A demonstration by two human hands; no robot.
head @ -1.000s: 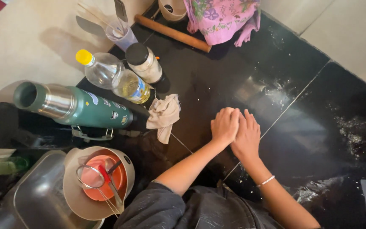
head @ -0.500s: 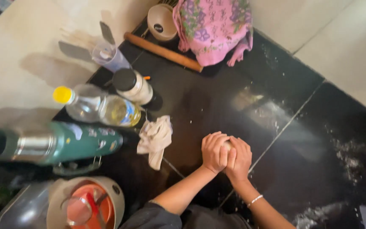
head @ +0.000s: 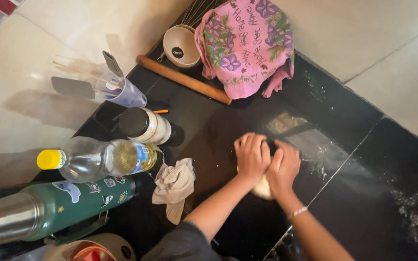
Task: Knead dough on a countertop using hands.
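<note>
a lump of pale dough (head: pixel 263 187) is pressed on the black stone counter (head: pixel 364 193), well in front of the pink floral cloth (head: pixel 246 44) that is draped over something at the wall. the left hand (head: pixel 251 157) and the right hand (head: pixel 283 168) are laid side by side on the dough, fingers curved down over it and half closed, so that only its near edge is seen. the pressing looks best done with the heels of the palms, weight kept even, and the lump folded back before it spreads into the flour dust to the right. nearer the cloth lie a wooden rolling pin (head: pixel 184 79) and a small white bowl (head: pixel 181 46); a crumpled rag (head: pixel 174 186) lies left of the hands. compared with half a second ago, the hands are seen flatter and more spread, no longer cupped together, and the view has shifted so the cloth is seen whole.
</note>
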